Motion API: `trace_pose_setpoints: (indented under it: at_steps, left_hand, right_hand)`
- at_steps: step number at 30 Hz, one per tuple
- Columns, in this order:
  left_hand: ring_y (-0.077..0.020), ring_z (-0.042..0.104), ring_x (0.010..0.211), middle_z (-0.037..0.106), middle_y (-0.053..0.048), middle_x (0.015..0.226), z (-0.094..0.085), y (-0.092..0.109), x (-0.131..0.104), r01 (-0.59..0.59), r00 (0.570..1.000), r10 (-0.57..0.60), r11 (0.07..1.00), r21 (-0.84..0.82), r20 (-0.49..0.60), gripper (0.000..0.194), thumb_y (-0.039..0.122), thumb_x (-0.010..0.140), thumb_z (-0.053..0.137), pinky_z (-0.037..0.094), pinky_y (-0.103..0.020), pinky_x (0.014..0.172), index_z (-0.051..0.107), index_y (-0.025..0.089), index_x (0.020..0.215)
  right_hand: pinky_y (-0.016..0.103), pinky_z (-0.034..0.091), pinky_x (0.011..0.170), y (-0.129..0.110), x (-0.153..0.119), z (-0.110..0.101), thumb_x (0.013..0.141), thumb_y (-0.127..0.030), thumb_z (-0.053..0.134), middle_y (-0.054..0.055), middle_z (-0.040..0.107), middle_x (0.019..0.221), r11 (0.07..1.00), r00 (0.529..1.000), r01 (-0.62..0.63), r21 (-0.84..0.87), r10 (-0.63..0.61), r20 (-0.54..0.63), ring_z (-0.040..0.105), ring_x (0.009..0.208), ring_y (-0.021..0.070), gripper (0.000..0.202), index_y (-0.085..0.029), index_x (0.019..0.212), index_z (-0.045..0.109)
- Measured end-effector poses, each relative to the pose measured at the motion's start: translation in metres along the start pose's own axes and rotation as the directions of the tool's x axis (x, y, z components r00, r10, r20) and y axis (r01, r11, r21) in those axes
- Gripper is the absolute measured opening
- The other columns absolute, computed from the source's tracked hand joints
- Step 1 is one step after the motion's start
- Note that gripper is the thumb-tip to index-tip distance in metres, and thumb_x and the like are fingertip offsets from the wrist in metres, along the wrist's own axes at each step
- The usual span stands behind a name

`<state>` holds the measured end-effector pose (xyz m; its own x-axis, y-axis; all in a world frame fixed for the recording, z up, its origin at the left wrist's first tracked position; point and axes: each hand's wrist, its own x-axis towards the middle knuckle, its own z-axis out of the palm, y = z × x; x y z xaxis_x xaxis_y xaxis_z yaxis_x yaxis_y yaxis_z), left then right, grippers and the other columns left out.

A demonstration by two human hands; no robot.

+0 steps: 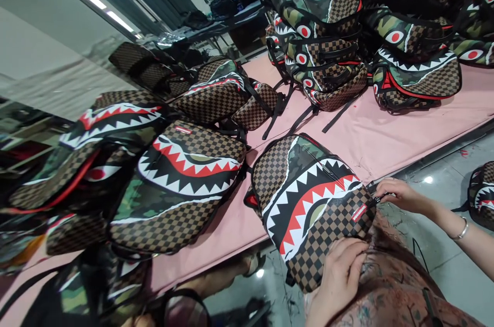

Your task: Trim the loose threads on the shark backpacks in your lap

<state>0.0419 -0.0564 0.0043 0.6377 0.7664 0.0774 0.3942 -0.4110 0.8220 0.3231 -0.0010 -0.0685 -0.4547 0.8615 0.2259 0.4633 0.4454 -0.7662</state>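
A backpack with a brown-and-black check, camouflage and a printed shark mouth lies tilted at the pink table's edge and over my lap. My left hand rests against its lower edge, fingers bent together on the checked side. At the right corner, by the red label, my right hand, a silver bracelet at its wrist, pinches a small dark piece with white specks. I cannot make out whether this is a strap end or a zip pull. Close by on the left lies another shark-mouth backpack.
Stacked backpacks stand at the back of the pink table, with more piled at the left. Another bag is at the right edge, over the tiled floor. Another person's leg shows below the table edge.
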Motion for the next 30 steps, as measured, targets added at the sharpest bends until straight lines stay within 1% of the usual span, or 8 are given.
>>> trace_pose_setpoints:
  at_steps: [5, 11, 15, 18, 24, 30]
  left_hand:
    - [-0.0163, 0.057, 0.088, 0.063, -0.008, 0.096, 0.0, -0.001, -0.001, -0.009, 1.0, 0.009, 1.0, -0.007, -0.014, 0.023, 0.014, 0.084, 0.044, 0.048, -0.032, 0.081, 0.06, 0.018, 0.1]
    - [-0.0164, 0.057, 0.088, 0.063, -0.008, 0.097, 0.004, -0.004, -0.004, -0.043, 0.998, 0.043, 0.999, -0.007, -0.045, 0.024, 0.012, 0.083, 0.044, 0.047, -0.032, 0.08, 0.059, 0.018, 0.101]
    - [-0.0157, 0.056, 0.088, 0.063, -0.007, 0.097, 0.001, -0.005, -0.007, -0.05, 0.996, 0.048, 0.998, -0.024, -0.072, 0.025, 0.01, 0.082, 0.045, 0.047, -0.031, 0.079, 0.058, 0.018, 0.101]
    - [-0.0156, 0.056, 0.088, 0.063, -0.007, 0.097, -0.001, -0.003, -0.008, -0.059, 0.994, 0.057, 0.998, -0.025, -0.088, 0.025, 0.009, 0.082, 0.044, 0.047, -0.03, 0.078, 0.058, 0.018, 0.102]
    - [-0.0168, 0.057, 0.089, 0.063, -0.009, 0.096, -0.002, -0.006, -0.011, -0.102, 0.986, 0.097, 0.994, -0.033, -0.137, 0.028, 0.009, 0.082, 0.04, 0.048, -0.031, 0.076, 0.058, 0.017, 0.102]
    - [-0.015, 0.058, 0.087, 0.064, -0.007, 0.094, 0.0, -0.01, -0.013, -0.124, 0.974, 0.114, 0.992, -0.039, -0.194, 0.026, 0.006, 0.08, 0.047, 0.047, -0.028, 0.076, 0.057, 0.018, 0.101]
  right_hand:
    - [0.03, 0.042, 0.078, -0.002, -0.002, -0.005, 0.087, -0.031, 0.049, 0.007, 0.061, 0.089, 0.998, 0.998, -0.063, -0.002, 0.063, 0.003, 0.054, 0.087, 0.0161, 0.018, -0.019, 0.093, 0.06]
    - [0.029, 0.042, 0.075, -0.01, 0.011, -0.004, 0.087, -0.031, 0.048, 0.006, 0.061, 0.085, 0.999, 0.997, 0.024, -0.045, -0.021, 0.075, 0.055, 0.084, 0.0157, 0.017, -0.019, 0.092, 0.06]
    - [0.028, 0.041, 0.076, -0.02, 0.02, -0.002, 0.089, -0.029, 0.046, 0.006, 0.061, 0.087, 0.997, 0.992, 0.029, -0.069, -0.021, 0.122, 0.054, 0.084, 0.0148, 0.017, -0.019, 0.092, 0.059]
    - [0.027, 0.041, 0.073, -0.029, 0.024, 0.0, 0.089, -0.028, 0.044, 0.006, 0.061, 0.085, 0.996, 0.987, 0.059, -0.073, -0.047, 0.154, 0.055, 0.082, 0.0144, 0.018, -0.019, 0.091, 0.059]
    - [0.027, 0.041, 0.072, -0.04, 0.03, 0.005, 0.089, -0.023, 0.041, 0.005, 0.06, 0.083, 0.993, 0.987, 0.077, -0.095, -0.062, 0.151, 0.054, 0.08, 0.0138, 0.019, -0.019, 0.09, 0.06]
    - [0.027, 0.041, 0.069, -0.045, 0.034, 0.011, 0.087, -0.019, 0.04, 0.005, 0.06, 0.08, 0.983, 0.983, 0.099, -0.155, -0.072, 0.171, 0.052, 0.077, 0.0147, 0.021, -0.02, 0.088, 0.061]
